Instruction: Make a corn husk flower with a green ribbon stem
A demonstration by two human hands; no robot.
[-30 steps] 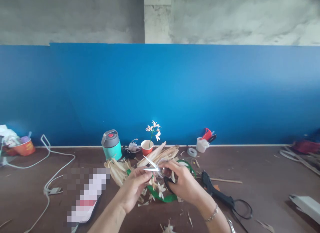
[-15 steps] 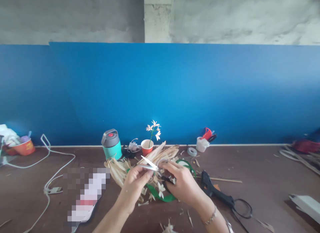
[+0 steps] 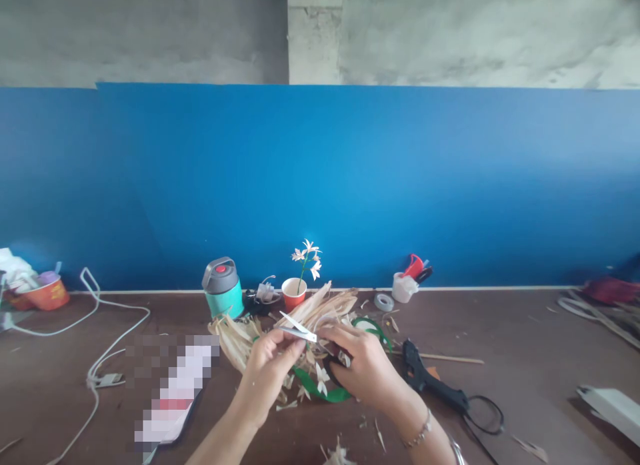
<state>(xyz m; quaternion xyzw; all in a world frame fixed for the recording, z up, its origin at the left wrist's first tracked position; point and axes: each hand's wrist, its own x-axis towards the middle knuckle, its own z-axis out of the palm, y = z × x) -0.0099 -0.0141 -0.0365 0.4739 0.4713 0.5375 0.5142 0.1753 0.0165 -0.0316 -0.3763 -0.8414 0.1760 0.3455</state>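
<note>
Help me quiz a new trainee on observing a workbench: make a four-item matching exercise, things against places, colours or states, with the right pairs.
Things
1. Scissors
2. Glue gun
3. Paper cup
4. Lidded container

Descriptions
A. Teal body, grey top
B. Lying on the table, right of both hands
C. Blades apart, held in the right hand
D. Pale flowers on a green stem rise from it

Pairs: 1-C, 2-B, 3-D, 4-A
</note>
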